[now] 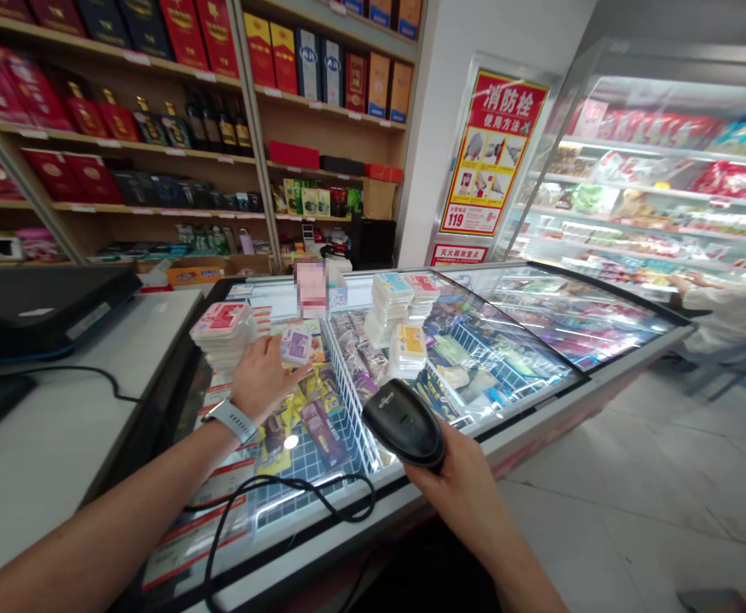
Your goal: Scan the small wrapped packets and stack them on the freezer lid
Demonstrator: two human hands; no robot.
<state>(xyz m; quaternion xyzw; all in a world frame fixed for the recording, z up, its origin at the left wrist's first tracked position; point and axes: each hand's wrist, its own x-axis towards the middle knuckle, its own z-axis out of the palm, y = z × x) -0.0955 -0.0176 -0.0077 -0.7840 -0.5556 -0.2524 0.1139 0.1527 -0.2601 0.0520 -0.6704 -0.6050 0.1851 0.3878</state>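
Observation:
My right hand [453,477] grips a black barcode scanner [404,423], its head tilted up over the freezer's front edge. In my left hand [261,379] is a small flat package with a purple label [295,346], held above the glass lid. Just left of that hand stands a stack of packages with red labels [225,322]. To the right rise stacks of similar packages, one with blue labels [391,294], another with red labels [423,294], and a shorter one with orange labels [410,345] in front. What these packages contain is too small to tell.
The glass-topped chest freezer [507,430] holds wire baskets of wrapped goods. A black cable [296,483] loops across its near left part. At left is a counter [85,409] with a black device [47,311]. A person [731,306] is by the lit fridge shelves [667,153].

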